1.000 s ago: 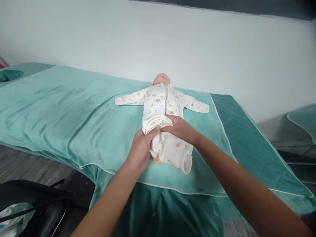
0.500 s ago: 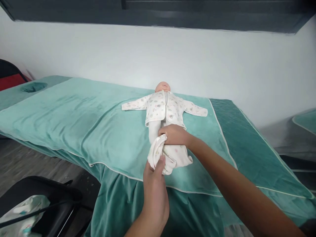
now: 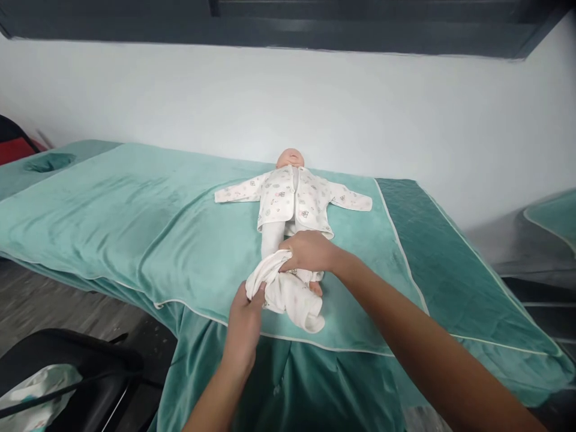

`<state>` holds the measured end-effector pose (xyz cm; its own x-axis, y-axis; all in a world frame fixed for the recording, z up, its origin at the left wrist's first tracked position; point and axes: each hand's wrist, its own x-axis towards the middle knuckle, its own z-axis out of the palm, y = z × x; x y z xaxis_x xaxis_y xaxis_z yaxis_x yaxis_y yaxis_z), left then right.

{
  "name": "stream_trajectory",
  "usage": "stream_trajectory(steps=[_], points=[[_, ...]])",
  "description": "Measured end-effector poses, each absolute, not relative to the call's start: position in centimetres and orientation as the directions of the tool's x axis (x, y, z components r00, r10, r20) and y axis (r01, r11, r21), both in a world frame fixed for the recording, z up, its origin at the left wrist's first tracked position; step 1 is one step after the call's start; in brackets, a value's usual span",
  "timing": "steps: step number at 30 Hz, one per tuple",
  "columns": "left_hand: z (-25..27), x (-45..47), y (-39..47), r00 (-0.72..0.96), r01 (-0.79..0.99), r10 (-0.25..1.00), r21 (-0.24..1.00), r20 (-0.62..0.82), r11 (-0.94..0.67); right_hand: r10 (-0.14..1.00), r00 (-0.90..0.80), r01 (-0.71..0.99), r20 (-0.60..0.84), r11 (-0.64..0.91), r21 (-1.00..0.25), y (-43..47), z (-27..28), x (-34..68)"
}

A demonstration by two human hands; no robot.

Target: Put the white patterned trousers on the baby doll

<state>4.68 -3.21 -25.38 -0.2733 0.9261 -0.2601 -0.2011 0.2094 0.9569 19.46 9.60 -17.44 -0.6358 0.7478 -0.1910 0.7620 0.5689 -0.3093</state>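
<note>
A doll (image 3: 291, 198) is lying face up on the teal-covered bed (image 3: 135, 228), arms spread, so its legs are facing the person. The white pants (image 3: 288, 294) are lying bunched at its feet. The left hand (image 3: 245, 315) is pinching the waistband, wrist straight; the right hand (image 3: 308, 252) is closing over the upper edge, probably gripping it, forearm reaching in diagonally.

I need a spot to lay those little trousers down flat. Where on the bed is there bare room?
The widest bare patch is the teal blanket left of the doll, from its sleeve to the far-left pillow end. A narrower strip lies right of the doll, up to the blanket's white piping. The near edge is crowded: the left hand and right hand grip the trousers there.
</note>
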Motion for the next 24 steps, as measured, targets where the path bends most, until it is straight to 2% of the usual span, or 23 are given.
stream_trajectory(steps=[4, 9, 13, 16, 18, 24], points=[[-24.7, 4.1, -1.3, -0.215, -0.116, 0.958, 0.979, -0.188, 0.166, 0.793, -0.598, 0.751, -0.119, 0.501, -0.43, 9.7, -18.1, 19.7], [-25.4, 3.0, 1.4, -0.324, 0.08, 0.946, 0.997, 0.025, 0.001, 0.801, -0.596, 0.623, -0.055, 0.418, -0.661, 10.1, -18.5, 20.1], [-25.6, 1.8, 3.7, -0.288, 0.232, 0.944, 0.968, 0.163, -0.096, 0.744, -0.658, 0.526, -0.112, 0.349, -0.776, 10.5, -17.9, 20.6], [-25.5, 1.0, 5.5, -0.264, 0.329, 0.935, 0.933, 0.236, -0.143, 0.7, -0.692, 0.534, -0.175, 0.334, -0.776, 10.8, -17.4, 20.6], [-25.3, 0.6, 6.9, -0.236, 0.378, 0.935, 0.911, 0.266, -0.164, 0.723, -0.667, 0.576, -0.179, 0.349, -0.739, 10.9, -17.4, 20.4], [-24.7, 0.3, 11.1, -0.127, 0.444, 0.931, 0.859, 0.343, -0.257, 0.85, -0.525, 0.591, -0.039, 0.331, -0.736, 11.3, -18.4, 19.3]])
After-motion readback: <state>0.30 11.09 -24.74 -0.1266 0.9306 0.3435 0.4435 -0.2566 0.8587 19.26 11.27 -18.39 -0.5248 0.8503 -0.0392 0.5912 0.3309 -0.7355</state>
